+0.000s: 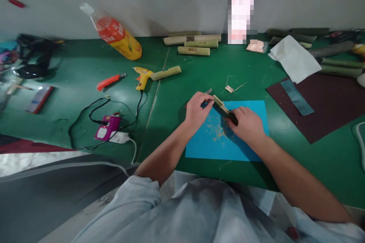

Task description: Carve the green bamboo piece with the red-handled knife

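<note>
My right hand (pixel 247 123) is closed around a short piece of split bamboo (pixel 223 107), holding it down on a blue sheet (pixel 248 144). My left hand (pixel 197 111) is closed in a pinch on a small blade (pixel 208 92) whose metal tip sticks out past the fingers, set against the far end of the bamboo. Pale shavings (pixel 216 131) lie scattered on the blue sheet between my hands.
On the green table (pixel 176 83): yellow glue gun (pixel 142 76), orange utility knife (pixel 110 81), tilted drink bottle (pixel 116 34), bamboo sections (pixel 194 41), purple adapter (pixel 107 127) with black cables, white paper (pixel 295 59), dark maroon sheet (pixel 322 106), more bamboo (pixel 336 69) at right.
</note>
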`<action>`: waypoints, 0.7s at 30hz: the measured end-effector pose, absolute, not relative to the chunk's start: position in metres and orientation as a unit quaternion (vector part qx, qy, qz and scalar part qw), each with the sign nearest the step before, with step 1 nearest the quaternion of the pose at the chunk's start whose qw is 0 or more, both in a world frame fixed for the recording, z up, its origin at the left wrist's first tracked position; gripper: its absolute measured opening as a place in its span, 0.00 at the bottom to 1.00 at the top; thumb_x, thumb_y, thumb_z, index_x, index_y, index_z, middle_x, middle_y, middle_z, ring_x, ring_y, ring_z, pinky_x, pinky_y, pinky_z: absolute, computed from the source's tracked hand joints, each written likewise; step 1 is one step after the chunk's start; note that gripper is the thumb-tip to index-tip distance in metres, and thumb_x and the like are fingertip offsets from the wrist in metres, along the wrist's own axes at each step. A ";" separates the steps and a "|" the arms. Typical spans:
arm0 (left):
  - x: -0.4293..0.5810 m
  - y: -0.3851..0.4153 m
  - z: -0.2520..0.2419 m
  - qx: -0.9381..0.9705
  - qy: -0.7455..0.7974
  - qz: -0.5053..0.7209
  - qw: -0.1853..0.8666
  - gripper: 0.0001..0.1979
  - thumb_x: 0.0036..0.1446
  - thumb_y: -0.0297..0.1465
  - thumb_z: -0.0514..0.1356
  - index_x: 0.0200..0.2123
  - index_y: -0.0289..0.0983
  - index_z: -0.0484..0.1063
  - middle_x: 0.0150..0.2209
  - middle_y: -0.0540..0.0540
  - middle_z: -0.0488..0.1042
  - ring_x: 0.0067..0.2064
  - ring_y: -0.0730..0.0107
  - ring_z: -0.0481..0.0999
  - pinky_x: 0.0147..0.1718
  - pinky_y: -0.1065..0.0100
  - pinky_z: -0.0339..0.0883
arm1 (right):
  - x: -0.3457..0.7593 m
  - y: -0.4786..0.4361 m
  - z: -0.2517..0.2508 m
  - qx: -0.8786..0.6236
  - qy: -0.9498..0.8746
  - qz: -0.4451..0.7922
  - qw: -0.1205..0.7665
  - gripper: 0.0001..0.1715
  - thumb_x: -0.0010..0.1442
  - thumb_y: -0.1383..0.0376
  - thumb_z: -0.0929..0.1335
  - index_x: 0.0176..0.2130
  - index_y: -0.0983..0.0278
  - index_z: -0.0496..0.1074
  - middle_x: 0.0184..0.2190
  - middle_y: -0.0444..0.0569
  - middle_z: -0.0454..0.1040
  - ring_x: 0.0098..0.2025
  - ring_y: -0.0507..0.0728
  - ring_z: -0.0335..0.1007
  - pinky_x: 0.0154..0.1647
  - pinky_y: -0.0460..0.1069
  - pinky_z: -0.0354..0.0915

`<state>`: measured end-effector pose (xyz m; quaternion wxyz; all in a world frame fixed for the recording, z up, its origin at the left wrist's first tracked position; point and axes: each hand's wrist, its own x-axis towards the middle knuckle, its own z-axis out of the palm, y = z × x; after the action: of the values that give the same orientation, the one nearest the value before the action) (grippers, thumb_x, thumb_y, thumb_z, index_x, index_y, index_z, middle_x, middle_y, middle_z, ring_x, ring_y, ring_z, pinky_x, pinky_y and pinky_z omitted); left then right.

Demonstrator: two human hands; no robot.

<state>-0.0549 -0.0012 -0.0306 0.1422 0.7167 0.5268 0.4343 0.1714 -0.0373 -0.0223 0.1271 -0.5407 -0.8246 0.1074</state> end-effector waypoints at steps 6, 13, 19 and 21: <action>-0.060 -0.006 -0.029 0.760 0.466 0.438 0.116 0.04 0.68 0.30 0.66 0.39 0.40 0.82 0.41 0.45 0.81 0.46 0.65 0.82 0.51 0.58 0.79 | 0.171 -0.036 -0.021 -0.544 -0.821 0.122 0.119 0.14 0.71 0.57 0.67 0.41 0.65 0.77 0.40 0.56 0.79 0.42 0.63 0.69 0.39 0.55 0.54; -0.055 -0.002 -0.034 0.809 0.369 0.447 0.098 0.10 0.70 0.27 0.60 0.40 0.42 0.82 0.45 0.44 0.81 0.51 0.64 0.82 0.54 0.55 0.79 | 0.169 -0.037 -0.021 -0.552 -0.816 0.126 0.122 0.14 0.71 0.58 0.67 0.41 0.65 0.77 0.40 0.56 0.79 0.43 0.63 0.70 0.39 0.54 0.54; -0.056 0.000 -0.032 0.796 0.392 0.445 0.120 0.09 0.72 0.30 0.59 0.47 0.40 0.81 0.45 0.44 0.84 0.49 0.64 0.83 0.54 0.57 0.77 | 0.171 -0.037 -0.024 -0.549 -0.815 0.127 0.135 0.14 0.70 0.58 0.68 0.43 0.66 0.78 0.41 0.55 0.79 0.44 0.62 0.71 0.42 0.55 0.56; -0.058 -0.003 -0.032 0.779 0.414 0.454 0.127 0.13 0.73 0.31 0.59 0.56 0.39 0.77 0.51 0.42 0.83 0.51 0.64 0.83 0.55 0.58 0.77 | 0.171 -0.036 -0.025 -0.547 -0.816 0.126 0.139 0.14 0.70 0.58 0.69 0.43 0.66 0.78 0.41 0.55 0.79 0.45 0.62 0.71 0.42 0.55 0.57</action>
<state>-0.0580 -0.0029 -0.0321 0.1270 0.7786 0.4144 0.4538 0.1707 -0.0364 -0.0250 0.1387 -0.5467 -0.8161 0.1257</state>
